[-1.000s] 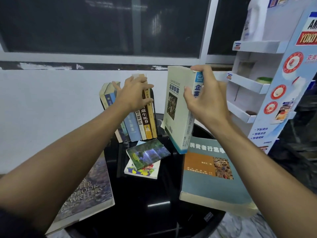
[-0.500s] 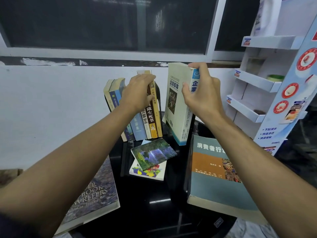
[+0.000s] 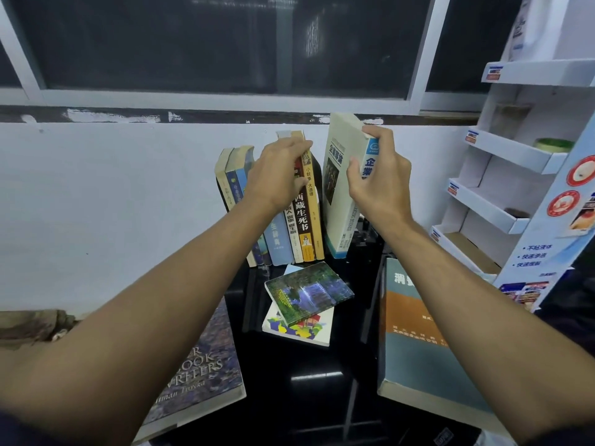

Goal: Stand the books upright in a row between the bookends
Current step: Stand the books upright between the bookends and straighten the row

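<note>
R hand (image 3: 380,185) grips thick white book (image 3: 339,188) at top of spine: thumb on front cover, fingers wrapped over spine/top edge. Book upright, slight tilt, bottom corner on black table (image 3: 306,381), just right of standing row (image 3: 289,220); narrow gap btw them. L hand (image 3: 277,175) lies on row's upper part, fingers curled loosely over tops of the tall spines, bracing. Row leans a bit left. In front of row: two small books (image 3: 306,300) stacked flat. Teal book (image 3: 418,333) flat front-right of row, purple book (image 3: 199,365) flat front-left. Bookends: can't tell, hidden.
</note>
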